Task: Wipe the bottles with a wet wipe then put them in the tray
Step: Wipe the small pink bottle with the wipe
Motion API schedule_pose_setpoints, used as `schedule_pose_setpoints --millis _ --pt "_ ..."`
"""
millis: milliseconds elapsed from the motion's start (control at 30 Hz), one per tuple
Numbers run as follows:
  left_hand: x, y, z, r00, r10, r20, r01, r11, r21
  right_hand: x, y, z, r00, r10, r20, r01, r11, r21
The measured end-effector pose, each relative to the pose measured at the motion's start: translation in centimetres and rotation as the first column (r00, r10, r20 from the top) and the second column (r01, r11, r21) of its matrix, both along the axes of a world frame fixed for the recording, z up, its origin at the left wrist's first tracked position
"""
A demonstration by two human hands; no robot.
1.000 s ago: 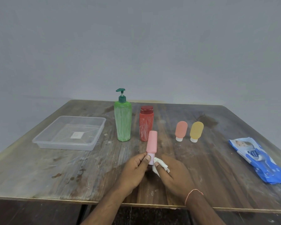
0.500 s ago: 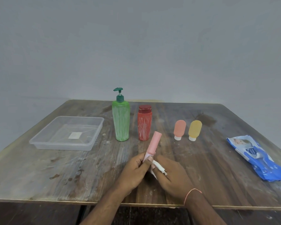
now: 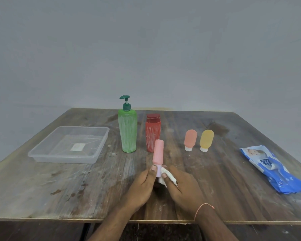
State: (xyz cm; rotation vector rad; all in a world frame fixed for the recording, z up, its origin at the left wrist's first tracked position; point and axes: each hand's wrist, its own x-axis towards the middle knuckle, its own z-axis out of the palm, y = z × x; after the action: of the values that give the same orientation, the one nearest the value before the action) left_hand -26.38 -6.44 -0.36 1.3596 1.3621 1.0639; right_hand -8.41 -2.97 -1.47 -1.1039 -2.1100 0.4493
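Near the front of the counter [image 3: 42, 188] my left hand [image 3: 142, 186] grips the pink bottle [image 3: 158, 152] by its cap, now stood back up from a tilt, while my right hand [image 3: 182, 186] pinches the wet wipe [image 3: 167, 177] against it, so wiping goes on and the tray [image 3: 42, 153] waits.

A: What stood between the hands and the tray [image 3: 101, 136]?
B: Bare table [image 3: 76, 185] in front; the green pump bottle [image 3: 128, 133] and red bottle [image 3: 153, 134] crowded behind, possibly touching.
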Motion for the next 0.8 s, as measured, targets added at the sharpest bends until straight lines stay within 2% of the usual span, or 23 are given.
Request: schedule_pose_setpoints --millis 133,267,400,467,567,800 --pt "0.18 -0.07 -0.32 0.997 0.021 -0.077 -0.019 0.999 0.03 0.17 0.57 -0.26 0.999 -0.006 -0.032 0.005 0.999 -0.035" --pt "0.41 0.24 -0.61 0.996 0.056 -0.076 -0.048 0.993 0.111 0.21 0.24 -0.18 0.997 0.049 -0.055 -0.052 0.997 -0.051" --pt "0.29 0.52 -0.39 0.986 0.152 -0.071 -0.142 0.981 0.132 0.15 0.1 -0.03 0.999 0.044 -0.029 -0.045 0.998 -0.033" --pt "0.26 0.32 -0.13 0.973 0.205 -0.105 -0.185 0.967 0.174 0.08 0.01 -0.03 0.998 0.061 -0.026 -0.062 0.998 -0.016" --pt "0.1 0.22 -0.09 0.966 0.247 -0.077 -0.224 0.947 0.232 -0.02 0.21 -0.19 0.998 0.047 -0.035 -0.048 0.998 -0.027" --pt "0.41 -0.11 -0.23 0.974 0.195 -0.116 -0.152 0.94 0.304 -0.03 0.43 -0.04 0.999 0.035 -0.002 -0.035 0.999 -0.04"
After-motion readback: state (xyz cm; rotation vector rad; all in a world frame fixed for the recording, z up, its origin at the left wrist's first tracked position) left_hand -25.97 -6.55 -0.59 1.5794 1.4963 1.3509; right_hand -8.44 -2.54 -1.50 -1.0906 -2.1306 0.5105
